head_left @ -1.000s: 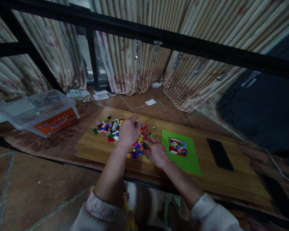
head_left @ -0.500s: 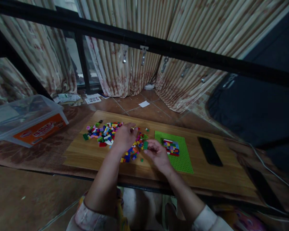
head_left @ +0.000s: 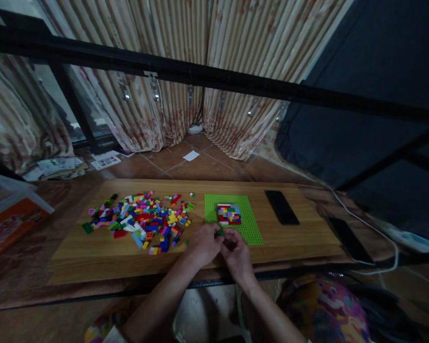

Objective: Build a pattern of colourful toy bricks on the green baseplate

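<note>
My left hand (head_left: 205, 244) and my right hand (head_left: 236, 247) meet at the near edge of the green baseplate (head_left: 252, 231). Between their fingertips is a small dark green toy brick (head_left: 219, 232), partly covered by the fingers; both hands are closed on it. Just beyond them, a block of multicoloured bricks (head_left: 229, 214) in rows sits on the baseplate. Left of my hands, a wide heap of loose toy bricks (head_left: 146, 216) is spread over the wooden board (head_left: 103, 257).
A black phone (head_left: 281, 207) lies on the board right of the baseplate, and another dark flat device (head_left: 350, 240) lies farther right beside a white cable (head_left: 395, 252). A clear plastic box (head_left: 14, 209) with an orange label stands at the left. A dark rail (head_left: 214, 74) crosses in front of curtains.
My left hand has left the brick heap and moved right to join my right hand at the green brick. The view has turned to the right.
</note>
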The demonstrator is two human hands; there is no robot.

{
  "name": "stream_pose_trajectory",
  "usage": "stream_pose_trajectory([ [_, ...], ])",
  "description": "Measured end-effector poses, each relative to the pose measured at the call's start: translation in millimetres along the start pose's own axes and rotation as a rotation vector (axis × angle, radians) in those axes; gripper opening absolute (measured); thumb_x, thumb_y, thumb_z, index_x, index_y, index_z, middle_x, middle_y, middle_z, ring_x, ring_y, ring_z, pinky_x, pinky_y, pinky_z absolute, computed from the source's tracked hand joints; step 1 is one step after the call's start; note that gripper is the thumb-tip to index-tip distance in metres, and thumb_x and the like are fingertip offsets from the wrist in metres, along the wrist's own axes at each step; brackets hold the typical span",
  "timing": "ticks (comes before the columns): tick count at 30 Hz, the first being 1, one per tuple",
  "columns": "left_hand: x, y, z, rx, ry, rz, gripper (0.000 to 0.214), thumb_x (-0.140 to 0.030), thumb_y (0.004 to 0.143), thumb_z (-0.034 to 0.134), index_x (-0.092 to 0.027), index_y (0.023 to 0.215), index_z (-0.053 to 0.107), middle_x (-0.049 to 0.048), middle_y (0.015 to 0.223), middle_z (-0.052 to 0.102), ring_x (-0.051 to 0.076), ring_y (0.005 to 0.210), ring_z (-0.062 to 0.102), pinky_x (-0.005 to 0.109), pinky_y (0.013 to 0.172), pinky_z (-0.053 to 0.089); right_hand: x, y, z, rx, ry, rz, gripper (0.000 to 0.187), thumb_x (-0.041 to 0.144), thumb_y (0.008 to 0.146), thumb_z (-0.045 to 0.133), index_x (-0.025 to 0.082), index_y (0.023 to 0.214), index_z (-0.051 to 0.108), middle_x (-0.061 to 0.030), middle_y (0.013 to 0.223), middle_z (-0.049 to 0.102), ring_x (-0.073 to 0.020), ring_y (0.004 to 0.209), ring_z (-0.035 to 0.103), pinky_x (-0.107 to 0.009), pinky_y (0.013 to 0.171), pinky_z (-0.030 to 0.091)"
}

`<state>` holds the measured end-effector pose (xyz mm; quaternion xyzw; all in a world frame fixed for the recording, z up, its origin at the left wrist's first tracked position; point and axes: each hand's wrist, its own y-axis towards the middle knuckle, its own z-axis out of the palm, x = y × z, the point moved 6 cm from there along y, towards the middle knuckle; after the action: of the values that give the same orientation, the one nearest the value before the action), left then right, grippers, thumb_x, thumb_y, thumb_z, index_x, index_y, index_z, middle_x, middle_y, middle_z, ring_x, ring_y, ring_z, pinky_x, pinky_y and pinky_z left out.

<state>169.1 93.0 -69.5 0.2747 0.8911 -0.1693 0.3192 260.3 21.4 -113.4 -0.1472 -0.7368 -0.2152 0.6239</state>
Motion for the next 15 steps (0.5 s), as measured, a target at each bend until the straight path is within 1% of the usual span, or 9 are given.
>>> stream_pose_trajectory([
  [3, -5, 3, 11.5, -0.004, -0.028, 0.031, 0.018, -0.019, 0.081, 0.051, -0.022, 0.090, 0.067, 0.0024, 0.089, 0.072, 0.016, 0.086, 0.066, 0.025, 0.073, 0.047, -2, 1, -14, 0.001, -0.180, 0.002, 0.029, 0.024, 0.075, 0.062, 0.021, 0.104, 0.057, -0.0009, 0.082, 0.066, -0.0169, 0.074, 0.063, -0.030, 0.070, 0.051],
  [6, -12, 5, 12.6, 0.009, -0.042, 0.084, 0.023, -0.015, 0.079, 0.051, -0.023, 0.094, 0.066, 0.0015, 0.094, 0.072, 0.016, 0.089, 0.066, 0.024, 0.076, 0.048, -1, 5, -24, 0.023, -0.285, -0.013, 0.035, 0.024, 0.076, 0.061, 0.021, 0.111, 0.058, -0.0021, 0.087, 0.067, -0.0168, 0.074, 0.062, -0.030, 0.070, 0.051],
  [10, -13, 7, 10.6, 0.020, -0.074, 0.065, 0.033, -0.013, 0.077, 0.053, -0.023, 0.107, 0.062, 0.0019, 0.101, 0.071, 0.016, 0.095, 0.065, 0.024, 0.081, 0.049, 4, 10, -31, 0.061, -0.355, -0.076, 0.029, 0.026, 0.081, 0.058, 0.022, 0.110, 0.062, -0.0044, 0.097, 0.068, -0.0182, 0.084, 0.063, -0.032, 0.079, 0.050],
  [12, -12, 9, 12.0, 0.022, -0.089, 0.077, 0.033, -0.014, 0.078, 0.053, -0.022, 0.109, 0.061, 0.0023, 0.101, 0.072, 0.016, 0.095, 0.066, 0.025, 0.081, 0.049, 5, 12, -33, 0.086, -0.364, -0.095, 0.025, 0.026, 0.083, 0.056, 0.022, 0.107, 0.063, -0.0051, 0.099, 0.068, -0.0190, 0.089, 0.063, -0.033, 0.082, 0.050],
  [15, -9, 11, 13.1, 0.009, -0.106, 0.089, 0.034, -0.014, 0.079, 0.054, -0.022, 0.111, 0.061, 0.0026, 0.102, 0.072, 0.016, 0.096, 0.066, 0.024, 0.083, 0.049, 6, 13, -34, 0.107, -0.390, -0.118, 0.021, 0.027, 0.085, 0.056, 0.022, 0.104, 0.064, -0.0053, 0.098, 0.068, -0.0195, 0.088, 0.063, -0.034, 0.081, 0.050],
])
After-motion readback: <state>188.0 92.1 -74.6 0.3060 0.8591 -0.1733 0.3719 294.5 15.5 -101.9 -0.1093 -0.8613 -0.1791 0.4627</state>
